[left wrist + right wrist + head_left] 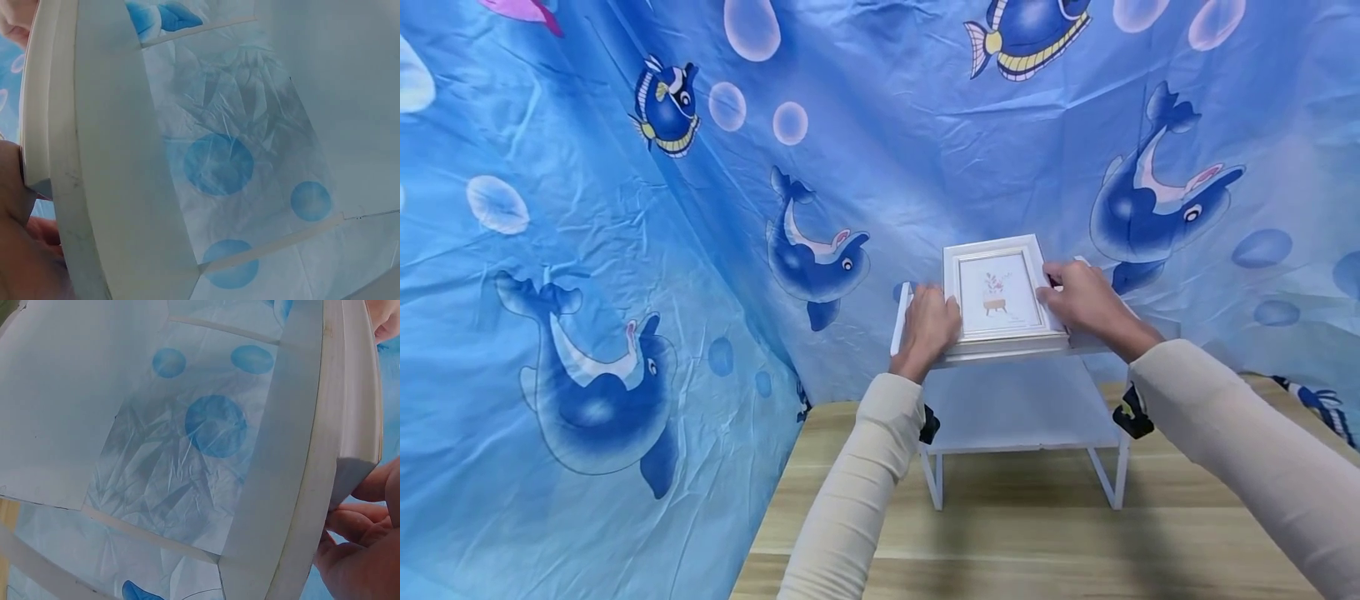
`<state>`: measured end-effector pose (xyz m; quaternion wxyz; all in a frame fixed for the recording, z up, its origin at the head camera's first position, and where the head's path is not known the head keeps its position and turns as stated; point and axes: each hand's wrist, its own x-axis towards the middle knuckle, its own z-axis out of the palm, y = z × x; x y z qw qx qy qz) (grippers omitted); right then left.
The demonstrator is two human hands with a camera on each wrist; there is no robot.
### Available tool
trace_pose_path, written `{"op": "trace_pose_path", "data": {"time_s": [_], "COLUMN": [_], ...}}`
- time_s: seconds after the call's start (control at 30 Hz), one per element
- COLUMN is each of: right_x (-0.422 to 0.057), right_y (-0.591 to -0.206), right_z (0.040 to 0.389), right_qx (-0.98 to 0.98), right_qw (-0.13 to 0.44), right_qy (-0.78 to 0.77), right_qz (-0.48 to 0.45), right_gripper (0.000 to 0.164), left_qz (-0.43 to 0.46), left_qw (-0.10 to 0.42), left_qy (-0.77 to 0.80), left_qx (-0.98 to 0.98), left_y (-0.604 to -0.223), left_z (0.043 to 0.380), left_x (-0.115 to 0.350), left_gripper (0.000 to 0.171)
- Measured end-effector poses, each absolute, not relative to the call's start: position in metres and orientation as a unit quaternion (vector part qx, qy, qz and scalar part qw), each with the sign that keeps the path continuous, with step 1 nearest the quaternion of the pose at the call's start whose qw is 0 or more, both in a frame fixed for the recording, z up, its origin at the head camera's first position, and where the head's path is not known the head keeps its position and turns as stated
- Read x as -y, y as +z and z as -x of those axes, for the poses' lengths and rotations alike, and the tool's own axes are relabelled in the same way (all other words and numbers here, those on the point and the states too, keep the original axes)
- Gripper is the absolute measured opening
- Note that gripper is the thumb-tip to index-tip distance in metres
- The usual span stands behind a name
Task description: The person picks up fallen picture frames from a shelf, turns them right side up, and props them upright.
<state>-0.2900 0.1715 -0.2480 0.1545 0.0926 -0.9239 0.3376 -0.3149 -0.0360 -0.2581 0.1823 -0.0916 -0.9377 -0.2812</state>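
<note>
A white picture frame (992, 336), with a small print of pink flowers in a pot behind its pane, lies face up on the top of a low white two-tier stand (891, 342). My left hand (931, 325) holds the frame's left side, its fingers bent along the edge. On the opposite side my right hand (1084, 298) grips the frame, thumb on the border and fingers down beside it. In the right wrist view the fingers (359, 522) reach the frame's corner. The left wrist view shows the left hand (28, 250) partly hidden by the stand's edge.
Beneath the top is a lower white shelf (1018, 408) on thin white legs. The stand rests on a light wood-grain floor (1022, 542). Blue sheeting (887, 125) printed with dolphins, fish and bubbles hangs close behind and along the left.
</note>
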Motion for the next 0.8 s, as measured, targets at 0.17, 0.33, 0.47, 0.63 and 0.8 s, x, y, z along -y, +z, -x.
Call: {"op": "trace_pose_path", "data": {"time_s": [0.17, 0.33, 0.47, 0.63, 0.8], "right_x": [-0.169, -0.169, -0.167, -0.166, -0.166], "right_y": [-0.250, -0.251, -0.247, -0.238, -0.235], "right_z": [0.288, 0.287, 0.285, 0.282, 0.282], "right_qx": [0.914, 0.909, 0.906, 0.902, 0.894], "right_qw": [0.180, 0.198, 0.201, 0.188, 0.200], "right_qy": [0.355, 0.360, 0.366, 0.385, 0.396], "right_qz": [-0.080, -0.072, -0.069, -0.061, -0.063], "right_gripper": [0.039, 0.054, 0.058, 0.058, 0.055], "left_qz": [0.095, 0.107, 0.113, 0.131, 0.144], "left_qw": [0.214, 0.240, 0.256, 0.292, 0.324], "left_qy": [-0.307, -0.307, -0.312, -0.306, -0.299], "left_qx": [0.922, 0.915, 0.908, 0.897, 0.886], "left_y": [-0.264, -0.267, -0.268, -0.266, -0.264], "left_z": [0.314, 0.313, 0.313, 0.314, 0.313], "left_x": [0.033, 0.031, 0.032, 0.033, 0.032], "left_gripper": [0.032, 0.036, 0.036, 0.034, 0.032]}}
